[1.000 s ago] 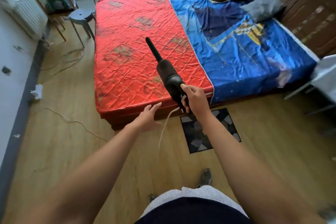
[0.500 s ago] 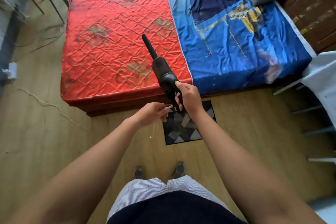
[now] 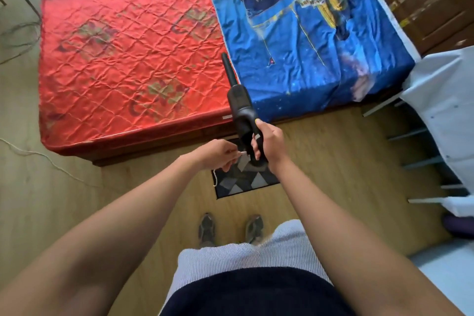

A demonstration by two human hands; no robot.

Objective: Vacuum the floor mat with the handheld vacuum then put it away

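- Wooden floor (image 3: 333, 161): dark geometric-patterned floor mat (image 3: 246, 185) lies beneath my hands.
- Right hand (image 3: 269, 143) grips black plastic handheld vacuum (image 3: 239, 108); left hand (image 3: 218, 155) pinches thin white cord (image 3: 242, 153).
- Risk: dangling cord could snag, jerking vacuum.

One view only, worn on the head: it looks steeply down and forward along both bare arms. Close in at mid-frame sit the right hand (image 3: 269, 141) on the handheld vacuum (image 3: 238, 105) and the left hand (image 3: 218, 155) pinching a white cord (image 3: 242, 153). Beyond the hands lies the bed (image 3: 128, 46), just under them the floor mat (image 3: 246, 183), and nearer the camera than the hands, the shoes (image 3: 206, 229) — wide-angle, edges bowed
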